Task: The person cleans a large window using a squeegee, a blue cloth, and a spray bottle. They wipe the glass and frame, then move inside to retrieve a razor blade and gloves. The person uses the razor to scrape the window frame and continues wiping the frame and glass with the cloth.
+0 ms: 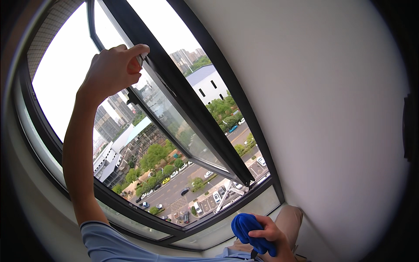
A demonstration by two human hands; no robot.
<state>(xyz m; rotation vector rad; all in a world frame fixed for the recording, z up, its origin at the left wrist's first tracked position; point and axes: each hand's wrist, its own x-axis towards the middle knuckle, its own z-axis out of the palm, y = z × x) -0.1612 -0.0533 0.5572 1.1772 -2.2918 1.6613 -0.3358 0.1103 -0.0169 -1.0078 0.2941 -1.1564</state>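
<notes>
My left hand (113, 70) is raised to an open window sash (183, 104) with a dark frame. Its thumb and fingers close around a small light-coloured piece at the sash's edge; the hand partly hides this piece, and I cannot tell whether it is a fitting or a loose thing. Below that hand, a dark fitting (133, 98) sticks out from the sash's thinner edge. Low in front of me, my right hand (273, 231) grips a bunched blue cloth (247, 227), apart from the window.
The dark outer window frame (229, 73) surrounds the opening, with a metal stay arm (226, 196) at the sash's bottom. Fixed lower glass panes (226, 226) sit beneath. A white wall (311, 98) rises on the right. Far below outside lies a street (173, 196) with parked cars.
</notes>
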